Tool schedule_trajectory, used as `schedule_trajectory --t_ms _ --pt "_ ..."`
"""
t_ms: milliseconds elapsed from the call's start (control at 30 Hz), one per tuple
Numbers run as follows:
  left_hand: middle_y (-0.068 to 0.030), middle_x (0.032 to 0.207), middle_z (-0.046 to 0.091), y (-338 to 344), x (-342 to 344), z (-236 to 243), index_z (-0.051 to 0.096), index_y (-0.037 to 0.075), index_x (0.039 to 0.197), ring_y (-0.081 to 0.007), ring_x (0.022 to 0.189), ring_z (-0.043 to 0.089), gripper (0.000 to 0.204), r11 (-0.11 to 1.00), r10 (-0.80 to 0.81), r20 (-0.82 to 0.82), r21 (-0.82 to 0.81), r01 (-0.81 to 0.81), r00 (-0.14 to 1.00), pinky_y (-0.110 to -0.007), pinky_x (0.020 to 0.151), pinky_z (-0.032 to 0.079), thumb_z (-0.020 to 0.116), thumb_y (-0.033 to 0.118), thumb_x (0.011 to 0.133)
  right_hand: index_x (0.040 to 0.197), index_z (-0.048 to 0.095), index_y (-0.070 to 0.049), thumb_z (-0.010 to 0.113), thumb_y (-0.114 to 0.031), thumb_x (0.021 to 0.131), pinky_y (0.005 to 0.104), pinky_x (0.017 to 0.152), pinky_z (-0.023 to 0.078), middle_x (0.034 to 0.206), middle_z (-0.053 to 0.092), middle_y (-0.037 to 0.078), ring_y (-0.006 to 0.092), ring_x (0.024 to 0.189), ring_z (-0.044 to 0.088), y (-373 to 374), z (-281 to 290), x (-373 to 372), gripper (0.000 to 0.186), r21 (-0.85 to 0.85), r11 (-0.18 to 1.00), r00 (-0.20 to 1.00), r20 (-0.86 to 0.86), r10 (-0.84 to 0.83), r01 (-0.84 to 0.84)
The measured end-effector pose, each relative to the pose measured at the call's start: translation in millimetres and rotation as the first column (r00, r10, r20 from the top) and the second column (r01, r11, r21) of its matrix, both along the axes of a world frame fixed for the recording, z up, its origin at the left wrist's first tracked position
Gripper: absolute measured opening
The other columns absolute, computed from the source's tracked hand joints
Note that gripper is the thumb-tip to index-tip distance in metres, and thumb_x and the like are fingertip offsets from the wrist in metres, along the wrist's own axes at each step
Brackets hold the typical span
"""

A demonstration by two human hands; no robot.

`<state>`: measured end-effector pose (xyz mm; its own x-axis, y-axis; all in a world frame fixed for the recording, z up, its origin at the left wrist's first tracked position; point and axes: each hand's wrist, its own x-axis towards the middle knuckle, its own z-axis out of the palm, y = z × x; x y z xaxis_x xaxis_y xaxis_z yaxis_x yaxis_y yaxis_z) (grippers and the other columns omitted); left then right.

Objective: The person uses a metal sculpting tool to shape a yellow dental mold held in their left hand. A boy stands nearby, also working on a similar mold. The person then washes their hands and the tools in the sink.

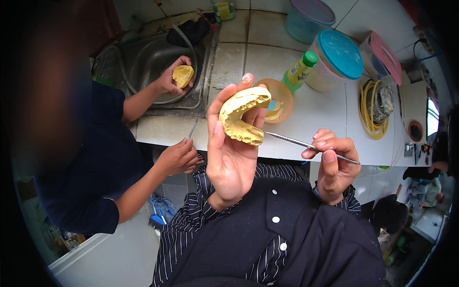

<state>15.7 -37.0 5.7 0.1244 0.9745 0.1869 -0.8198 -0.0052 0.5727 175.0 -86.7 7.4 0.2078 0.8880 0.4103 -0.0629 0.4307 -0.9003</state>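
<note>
My left hand (234, 165) holds up a yellow plaster dental cast (234, 117), a horseshoe-shaped arch with tooth shapes along its edge. The thumb and fingers wrap around its outer side, and a fingertip carries a whitish smear. In my right hand (334, 165) is a thin metal dental carver (299, 142), pinched between thumb and fingers. Its tip reaches the lower end of the cast; whether it touches cannot be made out. Behind the cast stands an orange bowl (286, 103) with yellow material and a light blue piece inside.
At left, a co-worker's hand (171, 79) holds another yellow cast (183, 76) over a metal sink (201, 103); their other hand (177, 157) holds a thin tool. A green-capped bottle (299, 74), a turquoise-lidded tub (339, 55) and a coiled yellow hose (366, 112) stand on the white-tiled counter (325, 115).
</note>
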Motion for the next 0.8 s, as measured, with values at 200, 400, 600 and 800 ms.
schedule_trajectory --t_ms 200,400,600,800 --pt "-0.0188 0.153 0.016 0.7 0.9 -0.5 0.025 0.006 0.144 -0.0333 0.140 0.023 0.050 1.000 -0.008 0.001 0.002 0.008 1.000 -0.045 0.116 0.019 0.031 0.026 0.099 0.094 0.058 0.002 0.055 -0.006 0.089 0.0355 0.090 0.040 0.080 0.066 0.012 0.0202 0.071 0.067 -1.4 -0.6 0.3 0.010 -0.050 0.999 1.000 -0.015 -0.021 0.020" --pt "-0.0190 0.150 0.023 0.0 5.0 4.2 0.026 0.004 0.142 -0.0282 0.136 0.033 0.046 0.989 -0.015 0.101 -0.145 0.030 0.995 -0.039 0.115 0.024 0.027 0.026 0.101 0.094 0.057 0.003 0.053 -0.008 0.091 0.0348 0.084 0.044 0.083 0.063 0.014 0.0213 0.069 0.065 0.1 -1.9 3.8 0.012 -0.031 0.997 0.996 -0.063 -0.066 0.065" --pt "-0.0181 0.151 0.021 2.2 4.5 2.3 0.022 0.005 0.145 -0.0287 0.139 0.027 0.047 0.960 -0.090 0.238 -0.238 0.148 0.967 -0.039 0.117 0.021 0.023 0.026 0.103 0.095 0.056 0.004 0.050 -0.012 0.093 0.0296 0.068 0.046 0.086 0.059 0.015 0.0183 0.067 0.057 5.3 -8.7 14.6 0.017 -0.022 0.970 0.947 -0.211 -0.241 0.242" --pt "-0.0162 0.154 0.010 4.0 5.5 -3.3 0.019 0.002 0.145 -0.0275 0.144 0.011 0.048 0.953 -0.110 0.389 -0.220 0.209 0.914 -0.041 0.119 0.013 0.025 0.022 0.102 0.098 0.055 0.003 0.049 -0.014 0.094 0.0294 0.071 0.045 0.089 0.059 0.014 0.0163 0.073 0.055 4.8 -11.8 27.3 0.018 -0.056 0.956 0.926 -0.240 -0.291 0.287"
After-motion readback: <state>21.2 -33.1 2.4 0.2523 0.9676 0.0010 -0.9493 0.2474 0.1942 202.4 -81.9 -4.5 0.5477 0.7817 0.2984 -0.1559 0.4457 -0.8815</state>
